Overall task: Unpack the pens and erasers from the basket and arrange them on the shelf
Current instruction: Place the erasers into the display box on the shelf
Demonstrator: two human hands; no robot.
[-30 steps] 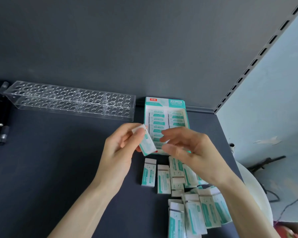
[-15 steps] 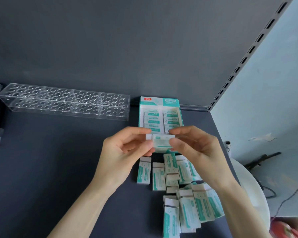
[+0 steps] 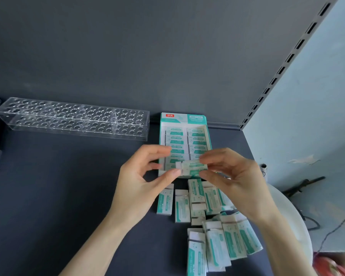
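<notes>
Left hand [image 3: 139,184] and right hand [image 3: 235,182] each pinch one end of an eraser [image 3: 191,167] over the part-filled eraser box [image 3: 183,118] at the shelf's [image 3: 68,196] back edge, with many loose erasers [image 3: 217,248] and the empty acrylic pen rack [image 3: 72,118] left to do.

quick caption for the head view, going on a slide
Left hand and right hand hold one wrapped eraser by the open eraser box, with loose erasers scattered on the dark shelf.

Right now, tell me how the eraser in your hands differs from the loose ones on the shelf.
The held eraser is lifted, crosswise, held between left hand and right hand; the loose erasers rest on the shelf, mostly lengthwise, some overlapping. Both have white-and-teal wrappers.
</notes>
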